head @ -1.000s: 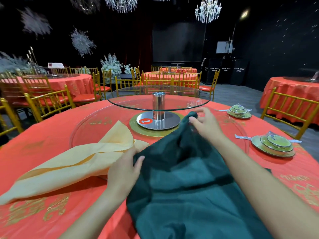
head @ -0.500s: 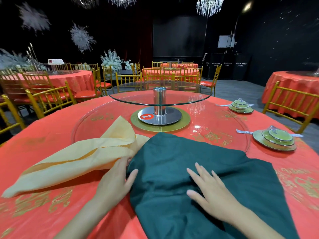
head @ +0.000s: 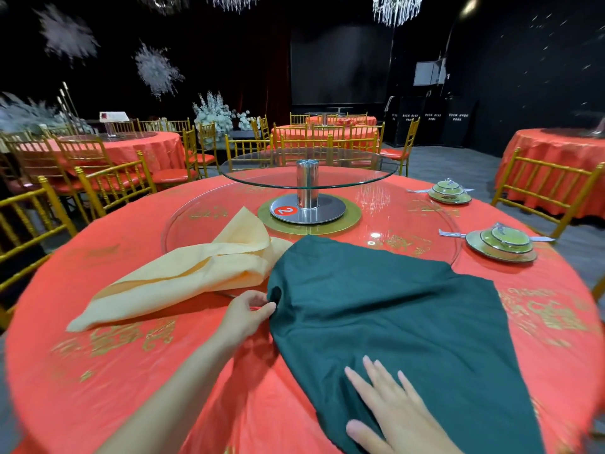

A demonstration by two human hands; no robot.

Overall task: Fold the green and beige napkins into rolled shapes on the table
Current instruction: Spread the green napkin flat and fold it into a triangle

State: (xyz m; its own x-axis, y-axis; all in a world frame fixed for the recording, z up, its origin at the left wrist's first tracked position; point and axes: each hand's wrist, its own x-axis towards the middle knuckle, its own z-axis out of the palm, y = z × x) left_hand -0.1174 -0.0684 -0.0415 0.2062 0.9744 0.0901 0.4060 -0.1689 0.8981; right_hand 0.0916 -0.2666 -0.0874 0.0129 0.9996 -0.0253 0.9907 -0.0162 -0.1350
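A green napkin (head: 393, 322) lies spread open on a round banquet table (head: 114, 371) covered in a red cloth with gold print, as a person works on it with both bare hands. The left hand (head: 245, 317) pinches a small fold at the napkin's left edge, thumb and fingers curled together on the cloth. The right hand (head: 393, 411) rests flat on the napkin's near part, fingers straight and spread, gripping nothing. The napkin's far corner reaches over the rim of a wide glass turntable (head: 409, 221) at the middle of the table. To the left, a beige napkin (head: 183, 276) lies loosely folded into a long, tapering shape, neither hand on it. Its far end is raised in a peak on the turntable and its right end meets the green napkin's edge. Its narrow end points toward the near left of the table. Above the turntable, a smaller glass shelf (head: 307, 175) stands on a metal post (head: 307, 185), whose base carries a red disc marked 2 (head: 285, 211). Two place settings of stacked green dishes (head: 499, 244) sit on the right side of the table, well apart from the napkins. Gold chairs (head: 111, 185) ring this table and the other red-draped tables behind it. White flowers (head: 212, 113) and a chandelier (head: 396, 8) stand out against the dark hall.
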